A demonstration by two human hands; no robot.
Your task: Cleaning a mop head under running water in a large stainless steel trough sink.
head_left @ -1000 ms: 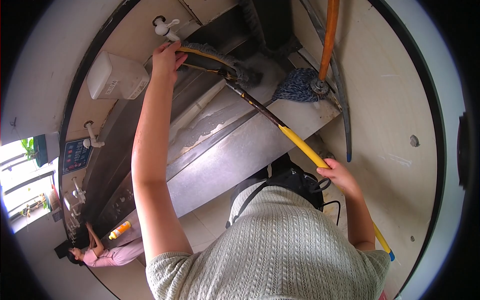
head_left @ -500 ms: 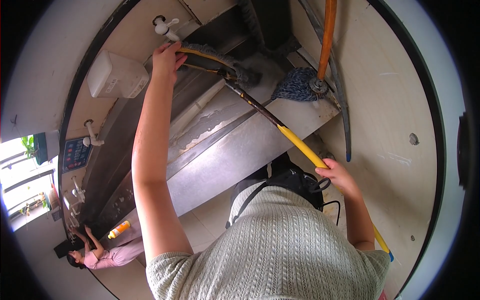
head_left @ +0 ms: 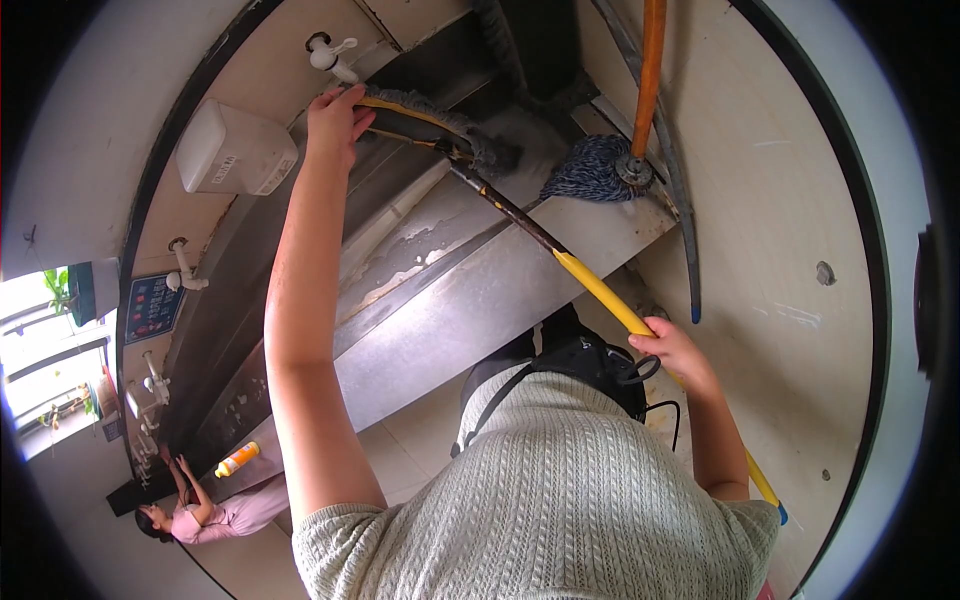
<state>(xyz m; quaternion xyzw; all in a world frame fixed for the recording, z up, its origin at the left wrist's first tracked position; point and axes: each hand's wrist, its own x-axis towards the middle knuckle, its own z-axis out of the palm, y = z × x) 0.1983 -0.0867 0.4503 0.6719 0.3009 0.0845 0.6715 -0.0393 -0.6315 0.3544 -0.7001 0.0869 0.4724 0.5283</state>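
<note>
A flat mop with a yellow and dark worn handle (head_left: 598, 288) slants up across the metal trough sink (head_left: 480, 290). Its grey, fringed head (head_left: 425, 104) lies inside the trough, under a white tap (head_left: 328, 58). My left hand (head_left: 338, 118) is closed on the left end of the mop head, beside that tap. Lower on the right, my right hand (head_left: 674, 352) wraps round the yellow part of the handle, whose blue-tipped end passes behind my right arm.
A string mop (head_left: 592, 172) with an orange handle rests on the trough's right end. A dark pole leans beside it. A white wall box (head_left: 228, 150) hangs left of my forearm. A yellow bottle (head_left: 238, 459) stands on the trough edge near a person (head_left: 210, 518) in pink.
The person in pink has shifted their arms slightly at the far end of the trough. Both my hands and the mop stay in nearly the same place.
</note>
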